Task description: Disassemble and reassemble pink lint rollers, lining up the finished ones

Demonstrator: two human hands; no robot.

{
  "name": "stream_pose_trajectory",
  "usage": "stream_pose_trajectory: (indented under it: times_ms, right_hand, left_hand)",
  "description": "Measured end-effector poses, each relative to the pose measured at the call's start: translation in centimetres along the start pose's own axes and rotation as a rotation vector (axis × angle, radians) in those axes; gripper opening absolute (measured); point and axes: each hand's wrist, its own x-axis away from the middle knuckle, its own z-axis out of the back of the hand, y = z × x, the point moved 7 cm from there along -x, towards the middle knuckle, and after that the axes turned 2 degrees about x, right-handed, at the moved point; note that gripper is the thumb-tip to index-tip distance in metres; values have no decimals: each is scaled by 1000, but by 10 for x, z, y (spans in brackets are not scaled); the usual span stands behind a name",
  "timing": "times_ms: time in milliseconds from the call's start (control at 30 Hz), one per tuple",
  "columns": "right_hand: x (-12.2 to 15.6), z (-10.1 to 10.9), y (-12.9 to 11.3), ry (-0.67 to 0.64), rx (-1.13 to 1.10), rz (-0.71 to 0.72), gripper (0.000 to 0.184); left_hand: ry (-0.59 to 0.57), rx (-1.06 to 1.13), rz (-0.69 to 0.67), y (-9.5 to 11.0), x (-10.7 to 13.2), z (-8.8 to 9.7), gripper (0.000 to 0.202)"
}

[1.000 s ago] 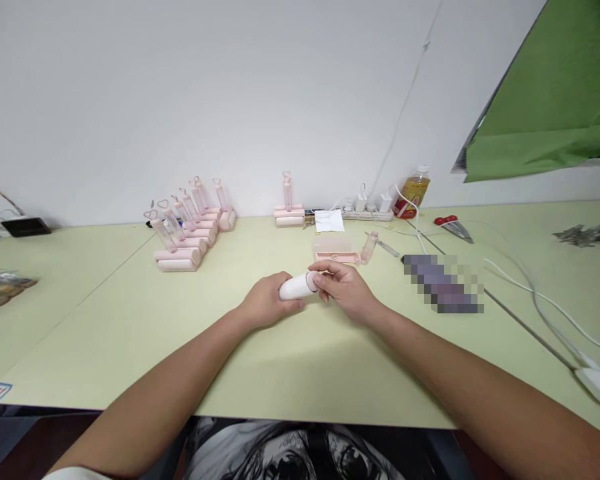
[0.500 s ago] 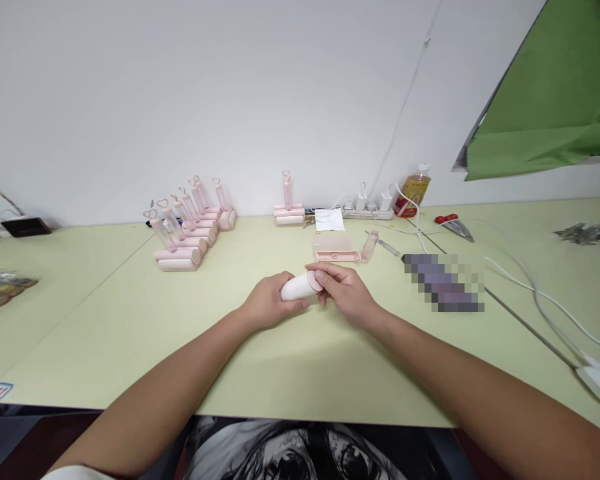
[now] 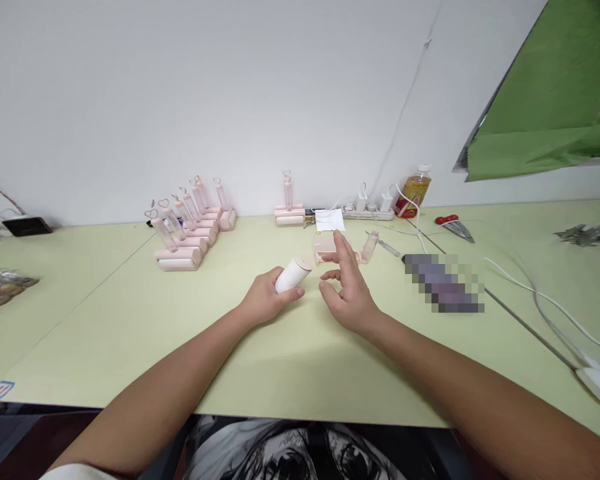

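Note:
A white cylinder (image 3: 293,275) with a pinkish end cap lies in my left hand (image 3: 269,298), whose fingers and thumb wrap round its lower part. The cylinder tilts up toward the right. Just right of it, my right hand (image 3: 349,293) is open, fingers spread and touching nothing. Beyond the right hand, and partly hidden by it, lies an open pink case (image 3: 325,245). A clear pink tube (image 3: 369,247) leans beside the case, with a slim tool (image 3: 389,247) lying next to it.
Several pink units (image 3: 180,257) with upright clear tubes line the back left. Another pink unit (image 3: 290,217) stands by a power strip (image 3: 375,214). Further right are a drink bottle (image 3: 413,193), red-handled pliers (image 3: 455,227), a pixelated dark object (image 3: 443,283) and white cables (image 3: 530,288).
My right hand has let go of the cylinder's capped end and opened, its fingers now raised. The left hand keeps hold of the cylinder, which is tilted more steeply.

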Motion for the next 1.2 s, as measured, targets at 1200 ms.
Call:
stream_pose_trajectory:
  times_ms: [1200]
  right_hand:
    - [-28, 9, 79, -199, 741, -271, 38]
  left_hand:
    - [-38, 8, -40, -1, -2, 1, 42]
